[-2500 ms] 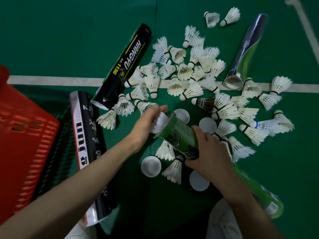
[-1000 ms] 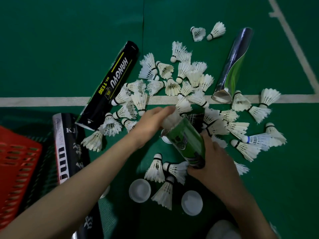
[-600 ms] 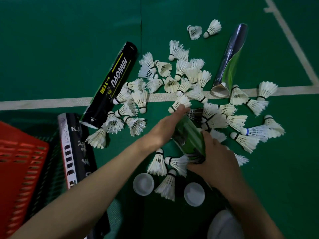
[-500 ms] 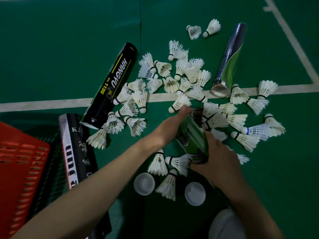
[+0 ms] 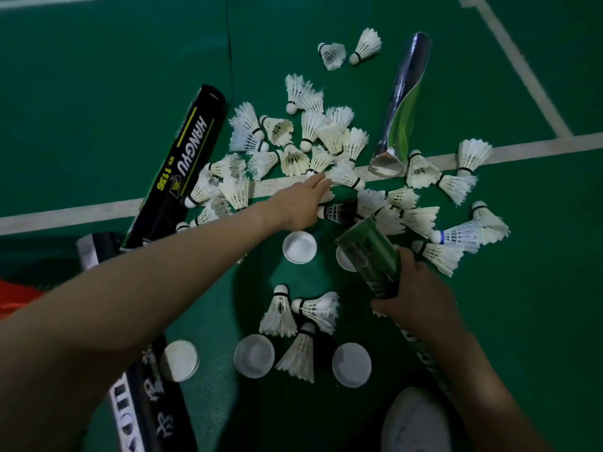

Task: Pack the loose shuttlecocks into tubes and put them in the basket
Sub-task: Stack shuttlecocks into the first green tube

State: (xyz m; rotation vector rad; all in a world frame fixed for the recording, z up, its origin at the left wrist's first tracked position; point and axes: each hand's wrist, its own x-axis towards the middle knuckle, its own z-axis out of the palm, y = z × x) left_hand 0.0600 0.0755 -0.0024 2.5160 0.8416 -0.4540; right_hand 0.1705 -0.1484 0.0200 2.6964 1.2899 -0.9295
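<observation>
Several white shuttlecocks (image 5: 326,138) lie scattered on the green court floor. My right hand (image 5: 414,305) grips a green tube (image 5: 368,252), tilted with its open mouth toward the pile. My left hand (image 5: 293,203) stretches out over the white line, and its straight fingertips touch the feathers of a shuttlecock (image 5: 344,176). A dark-feathered shuttlecock (image 5: 337,210) lies just beside that hand. Only a corner of the red basket (image 5: 16,298) shows at the left edge, behind my left arm.
A black HANGYU tube (image 5: 182,164) and a black tube with white lettering (image 5: 150,402) lie on the left, a silver-green tube (image 5: 401,106) at the back right. White caps (image 5: 299,246) (image 5: 254,355) (image 5: 351,364) and three shuttlecocks (image 5: 303,318) lie near me. A white shoe (image 5: 414,422) sits below.
My left hand has left the green tube's mouth and reached forward to the pile on the white line. The right hand still holds the tube, now a little lower and to the right.
</observation>
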